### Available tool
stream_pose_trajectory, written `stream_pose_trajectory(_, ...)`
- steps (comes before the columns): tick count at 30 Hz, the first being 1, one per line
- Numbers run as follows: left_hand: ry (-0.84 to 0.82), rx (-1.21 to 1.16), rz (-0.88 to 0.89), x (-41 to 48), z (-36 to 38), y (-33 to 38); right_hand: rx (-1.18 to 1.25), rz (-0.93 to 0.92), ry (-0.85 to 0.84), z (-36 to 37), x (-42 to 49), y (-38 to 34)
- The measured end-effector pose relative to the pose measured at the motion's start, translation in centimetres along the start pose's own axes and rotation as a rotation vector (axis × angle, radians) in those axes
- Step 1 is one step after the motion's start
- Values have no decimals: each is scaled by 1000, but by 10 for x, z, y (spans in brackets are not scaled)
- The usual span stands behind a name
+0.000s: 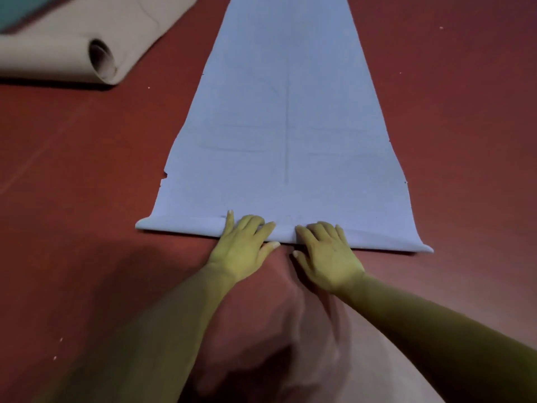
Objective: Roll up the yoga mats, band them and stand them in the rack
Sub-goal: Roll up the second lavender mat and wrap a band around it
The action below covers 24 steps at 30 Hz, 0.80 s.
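Blue mat [286, 141] lies flat on the red floor [72, 199], near edge curled under your left hand [242, 248] and right hand [328, 254], both gripping it. Bare floor flanks both long sides; a half-rolled beige mat [72, 53] lies far left, well apart.

Blue mat [287, 112] top cropped; teal obj [20, 10] blurry
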<state>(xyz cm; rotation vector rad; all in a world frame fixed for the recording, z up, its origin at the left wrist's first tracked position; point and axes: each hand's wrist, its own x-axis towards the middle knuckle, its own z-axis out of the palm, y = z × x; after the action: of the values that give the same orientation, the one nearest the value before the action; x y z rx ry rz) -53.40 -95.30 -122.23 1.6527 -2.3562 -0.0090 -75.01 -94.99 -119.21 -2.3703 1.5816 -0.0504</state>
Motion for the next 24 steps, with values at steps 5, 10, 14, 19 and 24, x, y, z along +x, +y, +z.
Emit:
stream_pose_trajectory(5,54,56,-34,-3,4,8,42,26,-3,4,-11,-5)
stream_pose_trajectory(10,85,82,-42,-5,17,4,38,25,47,14,3,-1)
stream_pose_trajectory(14,142,49,-32,-2,30,-1,40,37,111,26,3,3)
stream_pose_trajectory(19,264,-152,-60,-2,46,-5,112,77,229,39,9,0)
stream_pose_trajectory(24,246,-281,-163,0,46,-4,132,42,337,45,19,5)
